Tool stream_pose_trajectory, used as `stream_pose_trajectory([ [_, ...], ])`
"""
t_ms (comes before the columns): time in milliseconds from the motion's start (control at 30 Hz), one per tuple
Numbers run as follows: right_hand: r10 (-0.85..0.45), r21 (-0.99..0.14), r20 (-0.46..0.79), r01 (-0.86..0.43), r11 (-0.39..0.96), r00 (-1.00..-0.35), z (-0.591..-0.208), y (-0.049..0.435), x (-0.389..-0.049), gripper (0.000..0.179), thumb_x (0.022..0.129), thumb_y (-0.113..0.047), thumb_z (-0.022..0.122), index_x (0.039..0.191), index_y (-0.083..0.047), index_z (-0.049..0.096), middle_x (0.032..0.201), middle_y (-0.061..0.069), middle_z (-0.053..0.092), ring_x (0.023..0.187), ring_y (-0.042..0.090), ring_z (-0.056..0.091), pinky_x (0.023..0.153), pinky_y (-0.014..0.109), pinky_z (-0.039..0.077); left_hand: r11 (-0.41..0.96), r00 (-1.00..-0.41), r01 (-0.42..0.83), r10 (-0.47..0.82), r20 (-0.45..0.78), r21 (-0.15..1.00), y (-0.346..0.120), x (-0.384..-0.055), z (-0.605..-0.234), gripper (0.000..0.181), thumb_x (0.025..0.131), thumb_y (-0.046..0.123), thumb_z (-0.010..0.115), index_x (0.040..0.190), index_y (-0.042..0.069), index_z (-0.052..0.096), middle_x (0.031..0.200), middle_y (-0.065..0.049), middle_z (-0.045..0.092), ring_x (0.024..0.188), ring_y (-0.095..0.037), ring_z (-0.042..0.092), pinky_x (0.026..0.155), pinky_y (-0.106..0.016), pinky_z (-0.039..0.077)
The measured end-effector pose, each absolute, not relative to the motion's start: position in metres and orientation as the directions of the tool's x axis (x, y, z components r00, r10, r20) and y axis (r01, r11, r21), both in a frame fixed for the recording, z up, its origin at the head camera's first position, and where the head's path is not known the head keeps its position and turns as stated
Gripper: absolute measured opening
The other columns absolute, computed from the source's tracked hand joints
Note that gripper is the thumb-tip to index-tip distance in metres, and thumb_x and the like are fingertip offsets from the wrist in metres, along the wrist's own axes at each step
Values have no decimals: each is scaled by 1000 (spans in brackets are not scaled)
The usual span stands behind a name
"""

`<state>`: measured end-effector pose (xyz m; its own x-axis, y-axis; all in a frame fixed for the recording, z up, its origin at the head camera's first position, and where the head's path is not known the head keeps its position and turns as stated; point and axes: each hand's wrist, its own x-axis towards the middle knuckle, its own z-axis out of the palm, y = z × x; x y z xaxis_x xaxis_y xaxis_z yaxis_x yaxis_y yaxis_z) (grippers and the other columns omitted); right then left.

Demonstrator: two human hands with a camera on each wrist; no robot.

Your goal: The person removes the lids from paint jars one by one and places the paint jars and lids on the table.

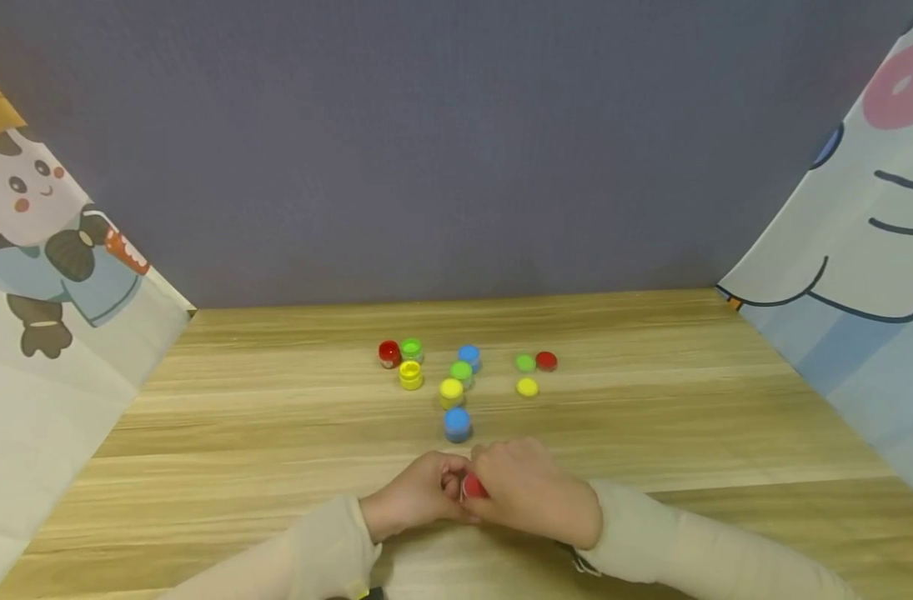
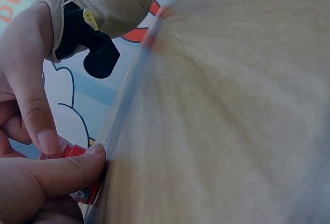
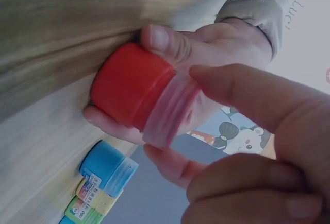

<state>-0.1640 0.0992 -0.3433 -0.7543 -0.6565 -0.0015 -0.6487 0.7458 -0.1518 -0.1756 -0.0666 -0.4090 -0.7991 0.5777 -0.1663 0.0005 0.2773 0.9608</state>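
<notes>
A small red jar (image 3: 131, 82) with a translucent, pinkish-red lid (image 3: 172, 108) is between both hands, low above the near part of the table. My left hand (image 1: 418, 496) holds the jar body, thumb on one side and fingers on the other. With thumb and index finger, my right hand (image 1: 534, 492) pinches the lid's rim. In the head view the fingers hide most of the jar. Just beyond the hands stands a blue jar (image 1: 457, 424), its lid on.
Behind the blue jar stand a yellow jar (image 1: 451, 392), a green jar (image 1: 461, 372) and another blue jar (image 1: 469, 357). Farther left are red (image 1: 388, 354), green (image 1: 412, 349) and yellow (image 1: 410, 375) jars. Flat green (image 1: 525, 362), red (image 1: 546, 361) and yellow (image 1: 527, 387) discs lie right.
</notes>
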Motion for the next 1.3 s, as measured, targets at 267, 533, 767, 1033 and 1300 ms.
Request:
stream_pose_trajectory([
  [267, -685, -198, -52, -665, 720, -727, -336, 101, -166, 23, 77, -26, 74, 76, -8, 59, 60, -7, 45, 51, 5, 39, 44, 21, 35, 272, -796, 8, 584, -159, 962, -67, -176, -410, 30, 68, -6, 77, 94, 6, 68, 54, 3, 46, 47, -5, 37, 44, -16, 29],
  [533, -709, -209, -44, -688, 695, -704, -334, 104, -167, 22, 76, -24, 74, 77, -9, 57, 57, -8, 40, 48, 4, 34, 41, 19, 33, 270, -795, -3, 584, -166, 963, -66, -176, -409, 30, 68, -6, 77, 94, 6, 68, 54, 4, 45, 47, -5, 37, 44, -16, 28],
  [767, -698, -258, -40, -667, 699, -715, -331, 108, -166, 22, 77, -21, 73, 75, -11, 54, 58, -8, 41, 49, 4, 36, 42, 20, 34, 276, -803, -2, 573, -166, 961, -66, -176, -407, 29, 69, -3, 79, 94, 6, 68, 53, 3, 44, 46, -5, 36, 42, -16, 28],
  [1033, -666, -257, -45, -636, 728, -744, -326, 114, -169, 24, 78, -20, 72, 71, -13, 51, 55, -7, 38, 47, 4, 33, 41, 19, 29, 269, -805, -31, 564, -183, 963, -66, -176, -406, 30, 69, -1, 79, 96, 7, 69, 53, 2, 45, 47, -7, 36, 44, -17, 28],
  [1300, -640, -274, -33, -609, 745, -768, -326, 123, -175, 26, 78, -18, 72, 68, -13, 48, 54, -8, 32, 47, 4, 28, 42, 18, 23, 259, -804, -77, 555, -213, 963, -69, -178, -405, 34, 70, -1, 79, 102, 7, 69, 55, 2, 45, 50, -8, 36, 46, -17, 28],
])
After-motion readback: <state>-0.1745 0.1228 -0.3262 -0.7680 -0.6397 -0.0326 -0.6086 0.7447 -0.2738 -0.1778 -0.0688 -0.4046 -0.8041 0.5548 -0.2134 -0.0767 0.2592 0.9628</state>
